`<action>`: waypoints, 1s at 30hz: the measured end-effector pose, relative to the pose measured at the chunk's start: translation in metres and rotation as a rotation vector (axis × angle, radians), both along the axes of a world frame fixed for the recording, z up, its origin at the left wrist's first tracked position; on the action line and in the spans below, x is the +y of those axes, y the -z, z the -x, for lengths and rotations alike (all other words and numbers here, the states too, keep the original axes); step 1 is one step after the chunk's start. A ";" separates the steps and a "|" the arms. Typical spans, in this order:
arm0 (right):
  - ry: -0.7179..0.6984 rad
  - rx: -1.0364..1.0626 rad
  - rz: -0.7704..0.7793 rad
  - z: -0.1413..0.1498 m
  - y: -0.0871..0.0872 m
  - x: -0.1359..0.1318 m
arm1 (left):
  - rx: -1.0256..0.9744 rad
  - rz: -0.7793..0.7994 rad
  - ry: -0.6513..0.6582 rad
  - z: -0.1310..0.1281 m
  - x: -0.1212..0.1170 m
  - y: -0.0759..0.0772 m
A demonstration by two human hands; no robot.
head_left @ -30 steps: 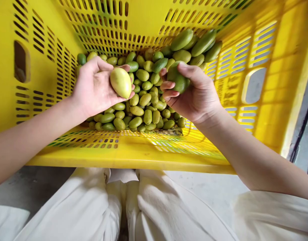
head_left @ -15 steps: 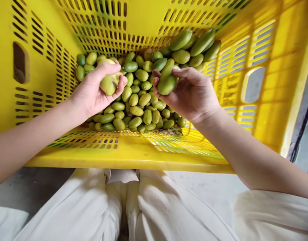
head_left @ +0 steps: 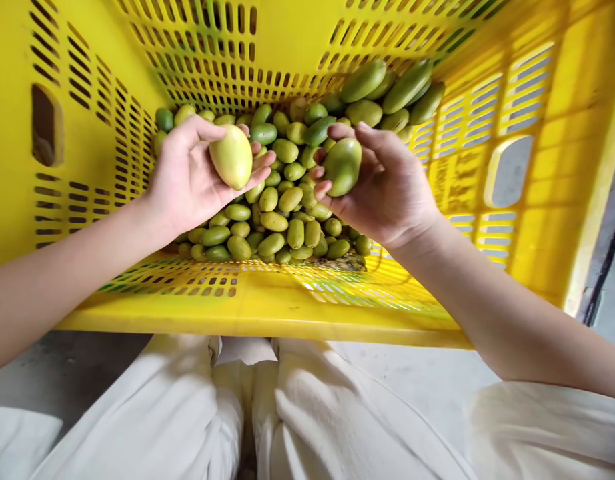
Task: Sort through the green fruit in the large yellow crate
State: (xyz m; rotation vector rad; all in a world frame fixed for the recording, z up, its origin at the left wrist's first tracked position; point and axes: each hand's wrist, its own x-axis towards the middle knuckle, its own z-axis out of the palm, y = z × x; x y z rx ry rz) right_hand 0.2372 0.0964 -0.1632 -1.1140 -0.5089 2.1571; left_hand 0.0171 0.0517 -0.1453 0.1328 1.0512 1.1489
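Observation:
A big yellow slotted crate (head_left: 267, 310) stands in front of me, with a heap of small green oval fruits (head_left: 282, 213) on its floor. My left hand (head_left: 187, 177) is inside the crate above the heap, palm up, fingers curled round a pale yellow-green fruit (head_left: 231, 157). My right hand (head_left: 387, 187) is beside it, a little to the right, holding a darker green fruit (head_left: 342, 165) between thumb and fingertips. The two fruits are apart, held clear of the heap.
Larger green fruits (head_left: 387, 90) lie piled in the crate's far right corner. The crate's perforated walls rise on all sides, with a handle hole (head_left: 507, 170) on the right. My legs in light trousers (head_left: 287, 413) are below the crate's near rim, over a grey floor.
Both hands have turned their fruits: the left one rolled the yellowish fruit back up onto its fingers, and the right one turned the green fruit so its broad side faces me.

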 end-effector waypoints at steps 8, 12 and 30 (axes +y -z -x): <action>-0.083 -0.040 -0.094 0.001 0.009 0.000 | 0.030 0.064 0.089 0.003 0.001 0.005; -0.103 -0.047 -0.107 -0.001 0.015 -0.004 | -0.031 -0.007 0.063 0.004 -0.001 -0.001; -0.067 -0.049 -0.097 0.004 0.008 -0.002 | -0.025 0.064 0.127 0.000 0.000 -0.002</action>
